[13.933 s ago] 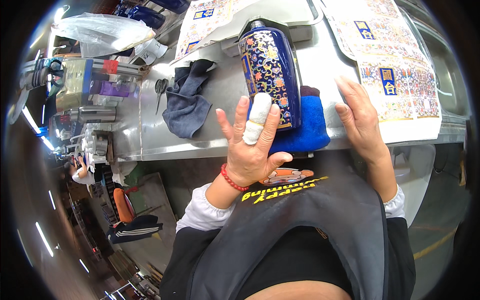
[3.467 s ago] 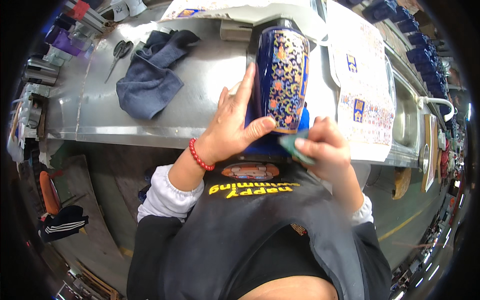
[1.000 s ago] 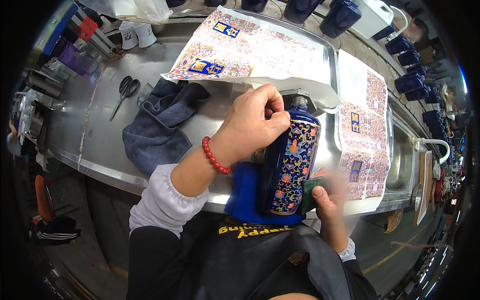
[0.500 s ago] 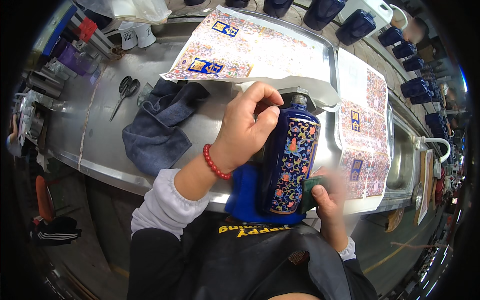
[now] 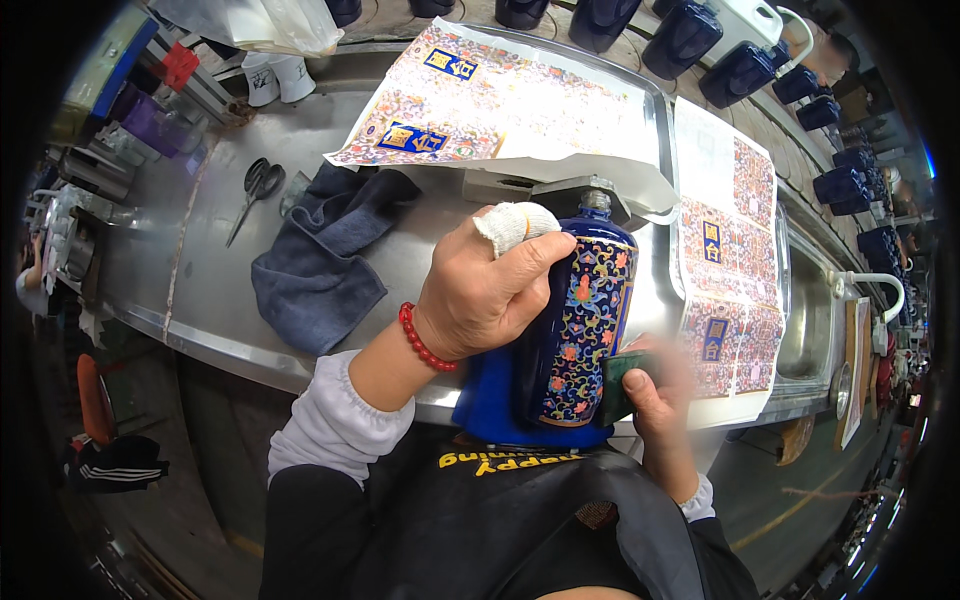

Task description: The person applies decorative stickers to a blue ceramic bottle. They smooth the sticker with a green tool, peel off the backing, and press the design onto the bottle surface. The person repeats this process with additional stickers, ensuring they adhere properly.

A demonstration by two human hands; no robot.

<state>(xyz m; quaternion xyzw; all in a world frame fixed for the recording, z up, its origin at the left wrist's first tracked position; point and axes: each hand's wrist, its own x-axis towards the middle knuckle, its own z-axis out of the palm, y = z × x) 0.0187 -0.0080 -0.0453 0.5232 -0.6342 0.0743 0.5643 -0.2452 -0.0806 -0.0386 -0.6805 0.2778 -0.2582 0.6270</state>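
Observation:
A dark blue glass bottle (image 5: 582,330) with a flowered, gold-edged label leans in front of me, its open neck pointing away. Over its left shoulder is my left hand (image 5: 480,285), fingers curled, one fingertip touching the label's top corner. A white knit cover (image 5: 516,226) wraps one of its fingers; anything pinched there is hidden. My right hand (image 5: 655,400), partly blurred, grips a dark green flat pad (image 5: 622,388) at the bottle's lower right side. Under the bottle lies a blue cloth (image 5: 490,390). A dark metal holder (image 5: 560,192) stands behind its neck.
Sheets of printed labels (image 5: 470,90) lie behind the bottle, and more sheets (image 5: 725,270) at the right, beside a sink (image 5: 800,310). A grey towel (image 5: 318,260) and scissors (image 5: 256,190) rest on the metal counter at left. Blue bottles (image 5: 683,40) line the far side.
My left hand has turned and moved slightly down, bringing the white finger cover into view and a fingertip onto the label corner. Bottles along the back have shifted left. The right hand stays put.

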